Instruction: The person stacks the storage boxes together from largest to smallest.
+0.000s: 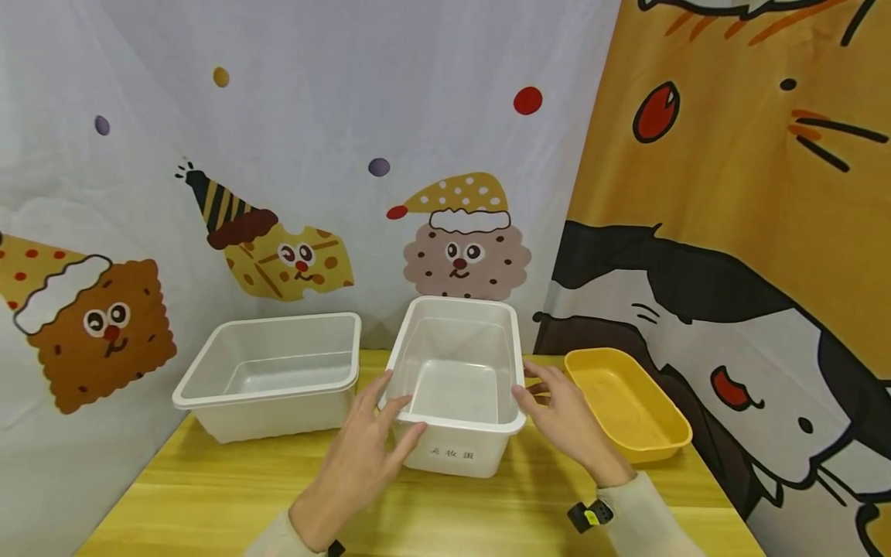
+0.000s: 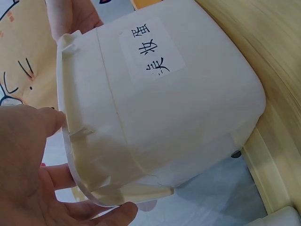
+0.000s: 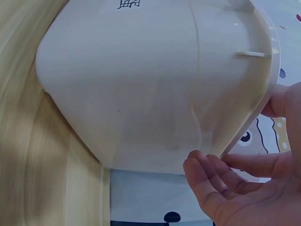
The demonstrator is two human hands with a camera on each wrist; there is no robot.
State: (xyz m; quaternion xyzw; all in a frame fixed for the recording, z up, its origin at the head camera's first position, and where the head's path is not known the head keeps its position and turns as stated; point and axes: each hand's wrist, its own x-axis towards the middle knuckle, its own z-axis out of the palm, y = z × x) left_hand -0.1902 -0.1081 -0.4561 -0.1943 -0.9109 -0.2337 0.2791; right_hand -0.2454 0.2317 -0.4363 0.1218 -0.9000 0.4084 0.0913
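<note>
While fingers (image 3: 203, 184) touch labelled tub (image 1: 452, 439), tray (image 1: 619, 398) right, second tub (image 1: 278, 418) left

Our wood-grained table (image 1: 529, 514) carries smooth plastic bins (image 1: 445, 441) and, by its right edge, a glossy plastic tray (image 1: 619, 398); behind hangs matt cloth (image 1: 299, 108).

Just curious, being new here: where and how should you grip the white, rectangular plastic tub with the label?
I'd probably grip the labelled tub by its projecting rim, hooking beneath it from the left and right long sides: the rim overhangs, while the tub narrows downward.
</note>
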